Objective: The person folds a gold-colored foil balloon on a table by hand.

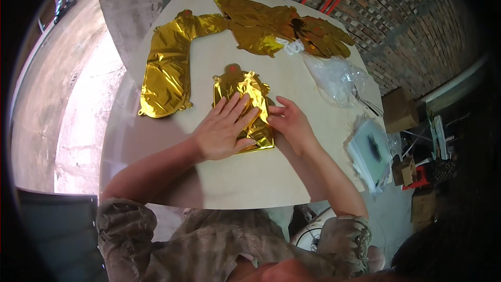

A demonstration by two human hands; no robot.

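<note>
Balloon, one gold foil one, lies flat mid-table under both hands. Left hand presses on it, fingers spread flat; right hand pinches its right edge. Farther off lie three more gold balloons and one clear bag.

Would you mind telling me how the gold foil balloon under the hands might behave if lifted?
The gold foil balloon looks flat and creased, so probably floppy and light. Its shiny film may slip on the table. The left hand presses it flat; the right hand pinches its edge.
</note>
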